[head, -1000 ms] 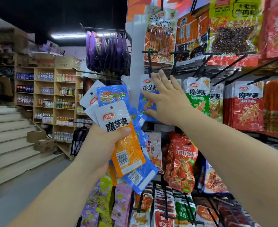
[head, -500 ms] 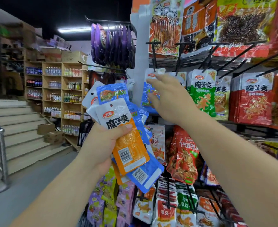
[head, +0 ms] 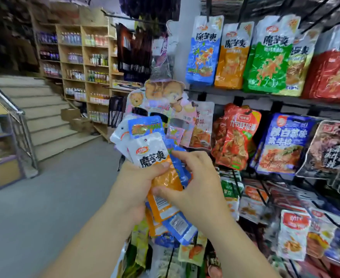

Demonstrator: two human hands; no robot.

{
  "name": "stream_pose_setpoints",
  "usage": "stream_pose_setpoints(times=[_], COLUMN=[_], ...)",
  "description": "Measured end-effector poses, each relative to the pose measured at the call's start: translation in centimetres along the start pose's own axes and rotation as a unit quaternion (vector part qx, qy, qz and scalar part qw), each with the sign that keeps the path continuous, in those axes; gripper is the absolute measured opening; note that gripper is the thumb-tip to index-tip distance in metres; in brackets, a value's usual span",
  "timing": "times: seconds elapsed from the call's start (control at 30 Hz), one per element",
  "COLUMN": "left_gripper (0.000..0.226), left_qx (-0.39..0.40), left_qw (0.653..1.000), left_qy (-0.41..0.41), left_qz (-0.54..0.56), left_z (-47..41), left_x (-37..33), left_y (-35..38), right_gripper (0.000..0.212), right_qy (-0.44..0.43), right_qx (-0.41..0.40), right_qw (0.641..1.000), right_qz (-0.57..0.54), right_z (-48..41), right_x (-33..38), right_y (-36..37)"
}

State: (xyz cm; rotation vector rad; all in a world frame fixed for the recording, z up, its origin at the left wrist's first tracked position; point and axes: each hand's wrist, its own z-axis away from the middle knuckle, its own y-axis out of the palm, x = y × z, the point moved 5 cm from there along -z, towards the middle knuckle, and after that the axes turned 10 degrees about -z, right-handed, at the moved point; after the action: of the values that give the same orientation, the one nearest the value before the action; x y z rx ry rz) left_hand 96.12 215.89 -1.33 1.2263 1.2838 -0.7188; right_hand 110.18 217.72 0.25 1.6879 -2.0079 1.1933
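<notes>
My left hand (head: pixel 134 184) grips a fanned stack of snack packets (head: pixel 151 149), its thumb pressed across the front orange-and-white packet (head: pixel 166 177). Blue packets (head: pixel 178 225) stick out behind and below it. My right hand (head: pixel 195 189) has come onto the same stack, thumb on the orange packet's lower part and fingers curled round the blue packets behind. A blue packet (head: pixel 202 51) of the same brand hangs on the rack's upper row, beside orange, green and red ones.
A black wire peg rack (head: pixel 275 101) full of hanging snack bags fills the right side. Wooden shelves with bottles (head: pixel 85 63) stand at the back left, with stairs (head: pixel 44 117) and a metal handrail (head: pixel 14 109) to the left. Grey floor (head: pixel 54 197) lies below.
My right hand has left the blue packets hanging on the rack and dropped down onto the stack in my left hand. The camera has tilted downward, so the rack now sits higher in view.
</notes>
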Motion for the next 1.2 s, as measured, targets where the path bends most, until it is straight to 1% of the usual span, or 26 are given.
stream_pose_setpoints(times=[0.1,0.2,0.3,0.37,0.47,0.53,0.63,0.7,0.77,0.83,0.9,0.97,1.03,1.13,1.17,1.2], left_gripper=[0.028,0.034,0.034,0.033,0.035,0.034,0.034,0.034,0.030,0.027,0.026,0.024,0.022,0.023,0.025,0.026], left_qx=[-0.021,-0.027,-0.018,-0.022,-0.026,-0.024,-0.014,-0.010,-0.010,-0.007,-0.007,-0.013,-0.017,-0.013,-0.010,-0.004], left_qw=[1.000,1.000,0.999,0.999,0.999,0.999,1.000,1.000,1.000,0.998,0.996,0.995,0.995,0.992,0.992,0.991], left_qy=[-0.011,-0.010,-0.034,-0.041,-0.039,-0.036,-0.021,0.001,0.028,0.055,0.079,0.093,0.100,0.117,0.124,0.128], left_qz=[0.006,0.010,0.028,0.024,0.014,0.011,0.007,0.005,-0.002,-0.016,-0.027,-0.029,-0.023,-0.033,-0.036,-0.038], left_z=[0.6,1.1,1.6,1.6,1.5,1.5,1.6,1.7,1.7,1.7,1.6,1.3,1.0,0.7,0.7,0.7], left_x=[1.2,1.7,2.1,2.3,2.2,2.0,1.3,0.5,-0.6,-1.7,-2.6,-3.1,-3.4,-4.0,-4.1,-4.3], left_y=[-0.3,-0.4,-0.2,-0.2,-0.3,-0.4,-0.2,-0.1,0.1,0.5,0.9,1.4,1.8,2.4,2.5,2.8], right_gripper=[0.074,0.059,0.045,0.047,0.058,0.058,0.042,0.033,0.030,0.031,0.032,0.028,0.029,0.045,0.047,0.040], right_qy=[0.045,0.053,0.088,0.115,0.138,0.133,0.112,0.101,0.078,0.043,0.004,-0.028,-0.028,0.005,0.005,0.009], right_qx=[0.010,-0.008,-0.031,-0.043,-0.057,-0.057,-0.064,-0.097,-0.128,-0.133,-0.117,-0.094,-0.070,-0.029,-0.027,-0.029], right_qw=[0.998,0.997,0.992,0.986,0.983,0.983,0.982,0.978,0.977,0.982,0.989,0.995,0.997,0.999,0.999,0.997], right_qz=[-0.034,-0.061,-0.086,-0.109,-0.111,-0.111,-0.139,-0.154,-0.155,-0.127,-0.086,-0.031,0.007,-0.018,-0.044,-0.070], right_z=[0.9,1.7,1.9,1.9,1.9,1.7,1.2,0.6,0.2,0.0,0.1,0.4,0.7,1.0,0.9,0.7], right_x=[-0.9,-1.2,-2.0,-2.7,-2.8,-2.5,-2.0,-1.9,-1.5,-0.4,1.0,1.7,1.6,1.4,1.4,1.4], right_y=[0.4,0.3,0.3,0.4,0.1,-0.3,-1.3,-2.7,-4.3,-5.3,-5.3,-4.8,-4.0,-3.2,-3.2,-3.3])
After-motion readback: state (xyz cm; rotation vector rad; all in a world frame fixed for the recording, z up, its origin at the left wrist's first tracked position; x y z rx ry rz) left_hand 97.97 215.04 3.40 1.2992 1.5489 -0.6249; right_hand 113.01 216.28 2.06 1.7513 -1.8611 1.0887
